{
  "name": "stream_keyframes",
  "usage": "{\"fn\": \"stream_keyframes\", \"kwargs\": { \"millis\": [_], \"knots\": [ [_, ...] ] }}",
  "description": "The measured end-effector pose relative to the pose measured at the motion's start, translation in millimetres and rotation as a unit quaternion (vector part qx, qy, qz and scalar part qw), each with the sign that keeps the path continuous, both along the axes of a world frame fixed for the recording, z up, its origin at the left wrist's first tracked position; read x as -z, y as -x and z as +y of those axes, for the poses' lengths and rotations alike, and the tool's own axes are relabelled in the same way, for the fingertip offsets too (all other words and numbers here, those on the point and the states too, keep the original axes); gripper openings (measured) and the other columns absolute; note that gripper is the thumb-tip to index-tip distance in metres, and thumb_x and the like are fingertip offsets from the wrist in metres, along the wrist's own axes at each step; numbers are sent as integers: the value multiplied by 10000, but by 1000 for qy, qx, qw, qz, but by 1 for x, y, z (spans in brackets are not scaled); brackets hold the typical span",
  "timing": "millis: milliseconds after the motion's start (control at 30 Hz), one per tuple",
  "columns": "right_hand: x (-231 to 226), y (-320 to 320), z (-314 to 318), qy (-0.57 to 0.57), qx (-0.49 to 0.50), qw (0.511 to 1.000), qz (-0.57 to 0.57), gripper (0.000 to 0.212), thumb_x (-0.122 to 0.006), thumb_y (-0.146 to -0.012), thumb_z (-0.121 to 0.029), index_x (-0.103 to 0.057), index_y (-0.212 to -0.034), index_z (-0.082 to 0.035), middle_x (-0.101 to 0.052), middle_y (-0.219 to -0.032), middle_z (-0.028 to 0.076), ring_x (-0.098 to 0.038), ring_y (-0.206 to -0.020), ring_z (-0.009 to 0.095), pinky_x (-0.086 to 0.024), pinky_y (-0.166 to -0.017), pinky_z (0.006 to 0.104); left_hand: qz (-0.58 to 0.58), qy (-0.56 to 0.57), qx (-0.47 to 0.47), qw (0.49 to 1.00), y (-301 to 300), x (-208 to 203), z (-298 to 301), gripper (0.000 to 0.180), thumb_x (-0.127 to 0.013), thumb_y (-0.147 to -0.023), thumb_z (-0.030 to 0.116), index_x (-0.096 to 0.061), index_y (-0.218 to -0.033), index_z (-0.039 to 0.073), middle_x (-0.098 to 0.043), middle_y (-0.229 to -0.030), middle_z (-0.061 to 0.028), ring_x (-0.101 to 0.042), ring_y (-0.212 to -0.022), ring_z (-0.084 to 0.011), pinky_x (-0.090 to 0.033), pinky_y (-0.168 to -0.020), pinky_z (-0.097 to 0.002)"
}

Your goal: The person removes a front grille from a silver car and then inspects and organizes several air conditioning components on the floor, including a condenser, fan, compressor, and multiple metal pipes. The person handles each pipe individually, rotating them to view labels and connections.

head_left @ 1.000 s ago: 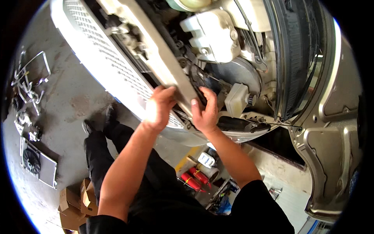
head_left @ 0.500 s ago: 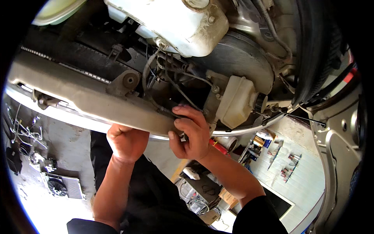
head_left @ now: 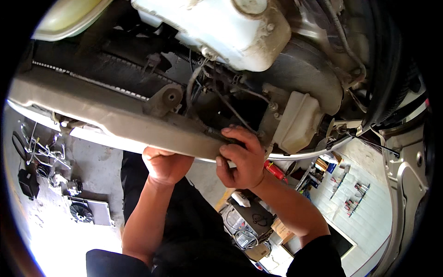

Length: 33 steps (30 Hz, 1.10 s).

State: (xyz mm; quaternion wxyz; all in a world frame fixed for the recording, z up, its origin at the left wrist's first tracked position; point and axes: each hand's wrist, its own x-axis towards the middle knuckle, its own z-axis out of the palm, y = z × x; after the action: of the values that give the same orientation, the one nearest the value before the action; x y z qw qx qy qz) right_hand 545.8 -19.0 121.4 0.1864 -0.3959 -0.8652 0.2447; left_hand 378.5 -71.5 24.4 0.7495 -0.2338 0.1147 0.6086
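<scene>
A beige metal crossbeam (head_left: 115,129) runs along the front of an open engine bay. My left hand (head_left: 166,165) is closed at the beam's lower front edge, with its fingers mostly hidden beneath it. Farther right, my right hand (head_left: 243,157) curls its fingers over the beam's end, the thumb on the near side. Close to those fingertips, a dark hose (head_left: 193,85) drops from a white plastic tank (head_left: 221,32) to behind the beam. Just right of this hand sits a smaller cream reservoir (head_left: 297,122) with a black cap.
A bracket with a round bushing (head_left: 171,97) rises from the beam. Below on the floor lie a fan unit (head_left: 81,212) and metal pipes (head_left: 44,147). A red cylinder (head_left: 275,171), a machine with cables (head_left: 242,226) and tools hung on a white panel (head_left: 357,198) are beyond my right arm.
The whole view has shifted, so the engine bay and both hands appear farther right. Both hands keep nearly the same places on the beam.
</scene>
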Motion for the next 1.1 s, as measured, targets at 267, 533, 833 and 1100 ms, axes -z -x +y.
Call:
{"fn": "stream_keyframes", "kwargs": {
  "millis": [267, 533, 833, 1100],
  "knots": [
    [5, -2, -6, -33, -2, 999, -21, 239, -668, -760, -69, -630, -990, -18, -607, -1117, 204, -584, -1044, 350, -499, -905, 434, -31, -22, -65, 997, -8, -7, -1, 441, -555, -709, 129, -625, -1135, 41, -639, -1178, -117, -548, -1149, -302, -340, -1071, -444],
    [7, 0, -7, -89, -54, 994, -44, 305, -616, -807, -67, -565, -1095, 15, -564, -1142, 225, -533, -1074, 343, -450, -905, 418, -28, -52, -105, 993, -17, -9, -10, 488, -480, -926, 339, -512, -1291, 17, -587, -1272, -125, -519, -1202, -294, -327, -1091, -465],
    [18, -5, -13, -76, -44, 995, -48, 338, -605, -842, -56, -534, -1165, 15, -518, -1158, 204, -529, -1047, 340, -448, -923, 410, 16, -1, -122, 992, -27, -17, -7, 554, -326, -1039, 430, -389, -1422, 35, -490, -1406, -116, -461, -1264, -265, -299, -1115, -420],
    [22, -10, -10, -83, -55, 994, -54, 309, -603, -896, -116, -519, -1153, 34, -533, -1116, 191, -543, -998, 325, -446, -907, 405, -30, -26, -189, 981, -8, -11, 8, 588, -312, -1038, 513, -423, -1418, 78, -503, -1413, -72, -451, -1274, -230, -300, -1109, -395]
  ]
}}
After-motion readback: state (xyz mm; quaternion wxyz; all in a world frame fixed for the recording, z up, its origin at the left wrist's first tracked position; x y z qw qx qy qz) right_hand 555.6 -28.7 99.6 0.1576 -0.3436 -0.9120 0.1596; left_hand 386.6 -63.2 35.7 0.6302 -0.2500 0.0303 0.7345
